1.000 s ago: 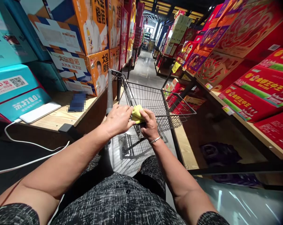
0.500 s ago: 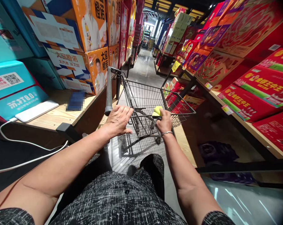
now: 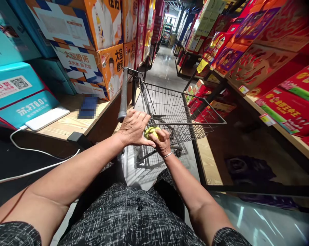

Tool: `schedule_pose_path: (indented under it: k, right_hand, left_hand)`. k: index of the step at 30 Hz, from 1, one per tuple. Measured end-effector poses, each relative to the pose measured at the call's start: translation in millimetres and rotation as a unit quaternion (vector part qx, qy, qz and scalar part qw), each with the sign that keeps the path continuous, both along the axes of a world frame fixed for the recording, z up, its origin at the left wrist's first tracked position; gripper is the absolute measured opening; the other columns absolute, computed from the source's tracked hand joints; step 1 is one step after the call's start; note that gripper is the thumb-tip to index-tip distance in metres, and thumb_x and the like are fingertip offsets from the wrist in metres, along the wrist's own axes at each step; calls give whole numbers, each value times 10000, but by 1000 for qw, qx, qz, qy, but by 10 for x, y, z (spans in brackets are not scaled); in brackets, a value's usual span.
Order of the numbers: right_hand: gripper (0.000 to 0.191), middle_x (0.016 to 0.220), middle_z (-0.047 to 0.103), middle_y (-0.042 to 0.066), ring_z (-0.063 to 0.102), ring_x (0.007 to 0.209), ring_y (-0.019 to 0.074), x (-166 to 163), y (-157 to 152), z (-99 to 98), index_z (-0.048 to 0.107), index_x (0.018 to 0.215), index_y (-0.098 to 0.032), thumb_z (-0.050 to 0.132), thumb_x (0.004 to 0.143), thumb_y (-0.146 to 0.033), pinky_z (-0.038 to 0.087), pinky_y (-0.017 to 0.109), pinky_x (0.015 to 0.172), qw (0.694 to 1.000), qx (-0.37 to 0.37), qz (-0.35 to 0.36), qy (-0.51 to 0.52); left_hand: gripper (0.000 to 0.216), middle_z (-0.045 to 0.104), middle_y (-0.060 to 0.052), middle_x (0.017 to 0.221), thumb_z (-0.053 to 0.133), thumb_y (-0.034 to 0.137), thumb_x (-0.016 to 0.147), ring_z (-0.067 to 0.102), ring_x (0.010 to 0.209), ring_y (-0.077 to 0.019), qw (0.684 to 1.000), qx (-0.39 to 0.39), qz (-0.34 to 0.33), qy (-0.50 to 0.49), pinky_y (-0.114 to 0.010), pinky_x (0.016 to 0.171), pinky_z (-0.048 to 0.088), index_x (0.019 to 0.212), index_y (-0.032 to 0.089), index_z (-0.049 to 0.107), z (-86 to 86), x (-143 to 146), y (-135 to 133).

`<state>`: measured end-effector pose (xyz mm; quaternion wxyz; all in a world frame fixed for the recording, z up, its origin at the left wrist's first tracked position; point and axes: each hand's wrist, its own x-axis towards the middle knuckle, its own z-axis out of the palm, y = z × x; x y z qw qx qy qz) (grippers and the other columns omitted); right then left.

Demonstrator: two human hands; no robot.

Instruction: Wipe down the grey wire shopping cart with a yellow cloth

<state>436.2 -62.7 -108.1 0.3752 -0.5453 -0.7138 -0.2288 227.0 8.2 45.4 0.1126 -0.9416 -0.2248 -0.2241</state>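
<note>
Plainly, the right hand (image 3: pixel 163 142) grips a yellow cloth (image 3: pixel 154 131) (left hand (image 3: pixel 134 127) by the cart (image 3: pixel 124 97), grip unclear).

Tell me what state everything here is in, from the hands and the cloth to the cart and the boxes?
Cloth: bunched up, held.
Cart: standing upright.
Right fingers: curled around the cloth.
Left fingers: at the cart; grip unclear.
White device: lying flat, plugged in.
Blue item: lying down, details blurred.
Orange boxes: closed, stacked.
Red boxes: stacked.
</note>
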Motion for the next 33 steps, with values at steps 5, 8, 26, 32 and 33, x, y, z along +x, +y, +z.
schedule_pose_path:
  k: [5, 8, 26, 32, 33]
  right_hand:
    - [240, 1095, 648, 31, 505, 991, 207, 223, -173, -653, 745, 993, -314, 617, 889, -140, 491, 352, 840, 992, -110, -52, -26]
    - [226, 1065, 664, 54, 492, 949, 201, 298, -220, -756, 748, 943, -266, 590, 888, -114, 458, 330, 809, 988, -138, -68, -24]
    - [519, 1366, 592, 68, 536, 1113, 268, 603, 259, 753, 662, 1299, -312, 538, 852, -80, 451, 413, 905, 973, -113, -199, -28]
    - [656, 1331, 597, 86, 571, 991, 265, 1626, -158, 825, 647, 1318, -275, 590, 690, -94, 455, 396, 819, 910, -210, -356, 44]
    - [646, 1307, 603, 89, 580, 971, 260, 1750, -205, 844, 655, 1305, -266, 588, 685, -98, 463, 397, 817, 901, -215, -373, 63]
  left_hand:
    - [1071, 636, -201, 1131, 435, 973, 670, 562, 1026, -387, 1000, -14, -15, -12, -541, 1020, 309, 1241, 88, 628, -17, 5, 140]
    - [1066, 636, -201, 1130, 444, 970, 671, 560, 1026, -387, 999, -30, -23, -14, -545, 1016, 316, 1243, 90, 631, -7, 26, 229]
    - [694, 668, -131, 1068, 409, 727, 908, 592, 1013, -336, 998, -15, -61, -32, -525, 1029, 341, 1231, 161, 649, 11, 195, 822]
    - [628, 679, -114, 1037, 433, 690, 919, 609, 994, -321, 996, -24, -69, -56, -524, 1040, 348, 1190, 175, 669, -27, 291, 983]
    - [612, 680, -115, 1040, 455, 681, 914, 610, 1000, -323, 996, -28, -65, -56, -528, 1044, 347, 1183, 175, 671, -28, 309, 989]
